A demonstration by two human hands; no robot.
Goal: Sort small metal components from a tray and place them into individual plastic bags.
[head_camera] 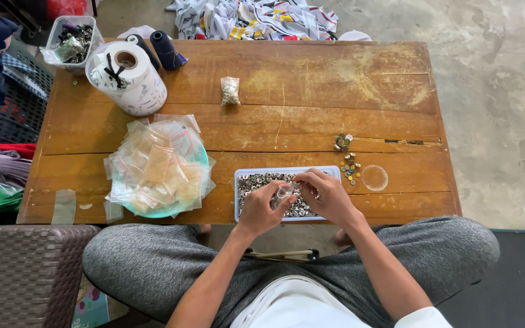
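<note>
Left hand pinches a small clear bag over the tray of metal snap buttons at the table's near edge; right hand, fingers together, sits just right of it, touching.

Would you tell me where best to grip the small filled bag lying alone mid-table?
Probably pinch the bag at its upper end, coming from above. It lies flat on the table with open wood all round, and its bulging middle likely slips.
</note>
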